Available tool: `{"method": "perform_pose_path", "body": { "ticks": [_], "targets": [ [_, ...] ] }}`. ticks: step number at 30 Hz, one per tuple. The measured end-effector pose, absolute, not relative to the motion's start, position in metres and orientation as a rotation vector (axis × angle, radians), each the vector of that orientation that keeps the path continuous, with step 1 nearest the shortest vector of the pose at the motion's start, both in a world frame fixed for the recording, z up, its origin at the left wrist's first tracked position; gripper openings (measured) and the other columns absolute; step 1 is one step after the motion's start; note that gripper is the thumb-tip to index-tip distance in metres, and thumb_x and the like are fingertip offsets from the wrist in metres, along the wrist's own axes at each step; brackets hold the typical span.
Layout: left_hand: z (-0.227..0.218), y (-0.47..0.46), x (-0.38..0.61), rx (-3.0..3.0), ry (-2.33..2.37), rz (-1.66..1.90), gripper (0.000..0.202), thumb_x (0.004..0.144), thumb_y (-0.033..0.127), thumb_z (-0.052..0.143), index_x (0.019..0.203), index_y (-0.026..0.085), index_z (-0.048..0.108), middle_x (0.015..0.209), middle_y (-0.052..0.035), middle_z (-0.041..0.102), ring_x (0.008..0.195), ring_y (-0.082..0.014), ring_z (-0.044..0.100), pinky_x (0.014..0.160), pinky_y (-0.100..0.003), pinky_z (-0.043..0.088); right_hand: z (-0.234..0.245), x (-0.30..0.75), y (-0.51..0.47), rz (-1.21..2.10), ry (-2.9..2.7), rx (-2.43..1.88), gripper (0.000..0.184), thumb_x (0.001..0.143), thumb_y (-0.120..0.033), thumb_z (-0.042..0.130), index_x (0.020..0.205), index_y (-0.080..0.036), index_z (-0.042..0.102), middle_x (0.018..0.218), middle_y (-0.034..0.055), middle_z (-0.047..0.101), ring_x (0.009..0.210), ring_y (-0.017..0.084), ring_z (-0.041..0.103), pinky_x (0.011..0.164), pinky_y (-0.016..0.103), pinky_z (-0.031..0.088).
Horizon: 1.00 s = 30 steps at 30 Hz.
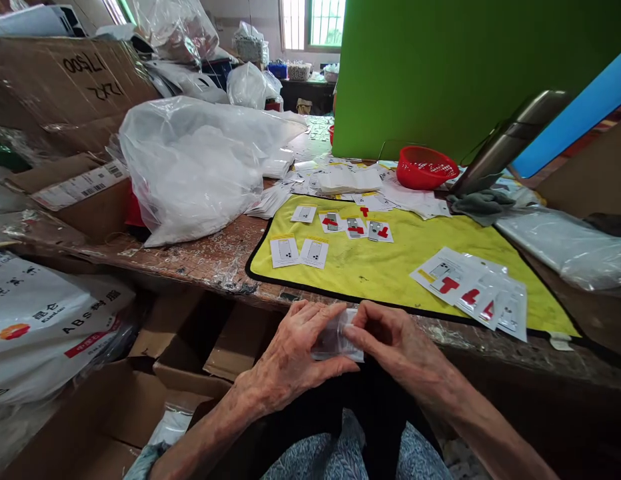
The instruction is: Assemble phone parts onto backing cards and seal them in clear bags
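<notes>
Both my hands meet over my lap, just below the table's front edge. My left hand (pixel 295 350) and my right hand (pixel 393 340) pinch a small clear plastic packet (pixel 335 341) between their fingers. On the yellow mat (pixel 390 267) in front lie small white cards (pixel 300 252) in a pair, a row of cards with red tabs (pixel 355 227), and an overlapping row of clear sleeved cards with red tabs (pixel 473 290) at the right.
A big clear plastic bag (pixel 200 160) fills the table's left. A red basket (pixel 424 167), stacked white cards (pixel 347 180), a steel flask (pixel 510 140) and a green board (pixel 440 67) stand behind the mat. Cardboard boxes (pixel 70 87) and a printed sack (pixel 45 320) crowd the left.
</notes>
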<state>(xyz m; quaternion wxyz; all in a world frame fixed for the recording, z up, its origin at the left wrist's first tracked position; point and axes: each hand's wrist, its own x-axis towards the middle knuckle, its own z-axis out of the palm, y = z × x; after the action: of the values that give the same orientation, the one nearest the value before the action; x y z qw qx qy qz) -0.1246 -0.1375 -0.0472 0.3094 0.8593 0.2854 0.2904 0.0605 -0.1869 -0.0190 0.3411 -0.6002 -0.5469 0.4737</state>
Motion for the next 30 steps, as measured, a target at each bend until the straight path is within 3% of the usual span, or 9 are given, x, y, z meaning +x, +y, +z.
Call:
{"method": "perform_pose_path", "body": {
  "ticks": [2,5,9,13,16,19,25,30],
  "targets": [
    [-0.047,-0.138,-0.125,2.268,0.763,0.778,0.065,0.071,0.043,0.074,0.127,0.021,0.052,0.114,-0.0092,0.067,0.104,-0.024,0.061,0.093,-0.041,0.046,-0.023,0.057,-0.186,1.204,-1.351,-1.576,0.028,0.077,-0.042,0.066,0.075,-0.02,0.049,0.068,-0.0033,0.053,0.06,0.011,0.049,0.053,0.023,0.038],
    [-0.047,-0.138,-0.124,2.298,0.703,0.802,0.067,0.069,0.044,0.075,0.128,0.02,0.052,0.114,-0.0095,0.066,0.102,-0.0237,0.061,0.093,-0.041,0.044,-0.027,0.057,-0.183,1.442,-1.303,-1.465,0.031,0.078,-0.047,0.062,0.086,-0.019,0.052,0.071,-0.0022,0.056,0.058,0.011,0.051,0.052,0.023,0.04],
    [-0.045,-0.141,-0.121,2.349,0.654,0.76,0.062,0.07,0.042,0.075,0.124,0.019,0.054,0.105,-0.0081,0.069,0.095,-0.0228,0.062,0.092,-0.041,0.043,-0.034,0.053,-0.178,1.348,-1.514,-1.493,0.028,0.081,-0.042,0.059,0.081,-0.015,0.062,0.072,0.0004,0.058,0.064,0.012,0.05,0.058,0.024,0.041],
    [-0.036,-0.139,-0.125,2.153,0.751,0.622,0.068,0.065,0.049,0.076,0.124,0.023,0.055,0.114,-0.0082,0.065,0.103,-0.0249,0.058,0.093,-0.042,0.043,-0.038,0.049,-0.175,1.492,-1.459,-1.41,0.028,0.078,-0.042,0.062,0.083,-0.015,0.064,0.067,-0.0026,0.056,0.057,0.01,0.044,0.051,0.022,0.034],
    [-0.026,-0.131,-0.129,1.818,0.822,0.459,0.036,0.078,0.047,0.063,0.1,0.019,0.065,0.095,-0.0049,0.067,0.086,-0.0187,0.06,0.074,-0.031,0.049,-0.033,0.054,-0.176,1.697,-1.345,-1.304,0.033,0.074,-0.047,0.067,0.084,-0.015,0.063,0.068,-0.0028,0.055,0.058,0.009,0.045,0.052,0.021,0.033],
    [-0.021,-0.124,-0.13,1.519,0.777,0.421,0.03,0.081,0.044,0.059,0.075,0.015,0.059,0.068,0.0012,0.057,0.06,-0.0094,0.05,0.054,-0.02,0.04,-0.025,0.06,-0.177,1.857,-1.264,-1.203,0.037,0.074,-0.05,0.067,0.086,-0.015,0.062,0.075,-0.0011,0.056,0.064,0.01,0.048,0.058,0.021,0.036],
    [-0.022,-0.125,-0.126,1.333,0.706,0.358,0.035,0.075,0.047,0.065,0.078,0.013,0.06,0.069,0.0021,0.055,0.059,-0.0069,0.045,0.05,-0.017,0.034,-0.018,0.061,-0.178,1.768,-1.333,-1.336,0.04,0.074,-0.054,0.066,0.075,-0.015,0.056,0.061,-0.0055,0.042,0.052,0.007,0.034,0.045,0.02,0.024],
    [-0.019,-0.124,-0.12,1.201,0.799,0.476,0.036,0.074,0.047,0.067,0.08,0.012,0.06,0.071,0.0004,0.058,0.061,-0.0077,0.049,0.054,-0.018,0.038,-0.016,0.062,-0.179,1.585,-1.263,-1.311,0.042,0.085,-0.057,0.05,0.074,-0.017,0.054,0.068,-0.0024,0.05,0.062,0.01,0.044,0.057,0.022,0.037]
  ]
}}
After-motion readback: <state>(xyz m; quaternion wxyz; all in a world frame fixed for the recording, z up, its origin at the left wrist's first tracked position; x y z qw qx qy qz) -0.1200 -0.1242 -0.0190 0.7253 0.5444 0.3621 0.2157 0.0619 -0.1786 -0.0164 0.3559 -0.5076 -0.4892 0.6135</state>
